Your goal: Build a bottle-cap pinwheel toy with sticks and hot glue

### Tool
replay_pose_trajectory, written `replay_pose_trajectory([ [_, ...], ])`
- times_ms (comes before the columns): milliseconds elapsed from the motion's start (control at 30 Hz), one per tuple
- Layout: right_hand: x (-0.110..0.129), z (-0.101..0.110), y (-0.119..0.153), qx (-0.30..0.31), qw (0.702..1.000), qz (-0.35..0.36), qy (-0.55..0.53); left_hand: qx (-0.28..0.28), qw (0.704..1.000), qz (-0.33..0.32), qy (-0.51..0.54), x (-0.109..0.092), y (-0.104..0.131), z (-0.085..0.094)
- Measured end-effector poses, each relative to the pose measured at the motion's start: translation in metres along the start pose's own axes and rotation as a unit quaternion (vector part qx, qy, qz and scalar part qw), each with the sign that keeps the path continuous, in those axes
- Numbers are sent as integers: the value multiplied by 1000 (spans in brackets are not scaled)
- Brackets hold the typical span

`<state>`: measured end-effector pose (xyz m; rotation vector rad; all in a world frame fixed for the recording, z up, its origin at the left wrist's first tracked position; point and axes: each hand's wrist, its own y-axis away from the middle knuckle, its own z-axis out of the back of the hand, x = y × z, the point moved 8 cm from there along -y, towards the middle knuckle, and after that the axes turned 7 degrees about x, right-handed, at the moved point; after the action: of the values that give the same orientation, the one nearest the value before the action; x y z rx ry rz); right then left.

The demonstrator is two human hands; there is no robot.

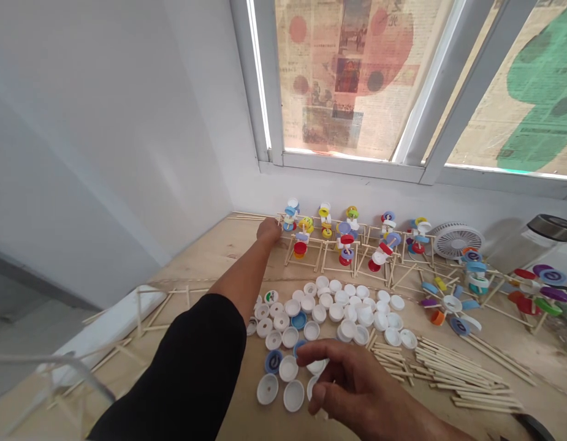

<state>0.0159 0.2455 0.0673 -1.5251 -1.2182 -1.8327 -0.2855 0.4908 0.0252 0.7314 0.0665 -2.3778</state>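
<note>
My left hand (268, 230) reaches to the back left of the table, its fingers closed at the left end of a small wooden stick frame. That frame carries a wheel of blue and white bottle caps (291, 211). The fingertips are partly hidden. My right hand (352, 383) hovers palm down over the front of the loose white bottle caps (290, 337), thumb and fingers apart, with nothing visible in it. A few blue caps (274, 361) lie among the white ones.
More stick frames with coloured cap wheels (346, 245) stand along the wall. Loose wooden sticks (462, 373) lie at the right. A white fan (458, 240) and a steel flask (540, 242) are at the back right. Bare stick frames (140, 312) stand at the left.
</note>
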Motion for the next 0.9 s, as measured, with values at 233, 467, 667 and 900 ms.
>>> replay_pose_trajectory([
  [233, 9, -1, 4, -7, 1000, -1, 16, 37, 999, -3, -2, -1, 8, -3],
  [467, 18, -7, 18, -26, 999, 8, 32, -27, 999, 38, 14, 3, 38, 15],
  [667, 29, -22, 44, -31, 998, 21, 59, -48, 994, 95, 16, 22, 83, 26],
  [900, 35, -48, 73, -30, 996, 3, 83, 40, 997, 52, 43, 32, 137, 21],
])
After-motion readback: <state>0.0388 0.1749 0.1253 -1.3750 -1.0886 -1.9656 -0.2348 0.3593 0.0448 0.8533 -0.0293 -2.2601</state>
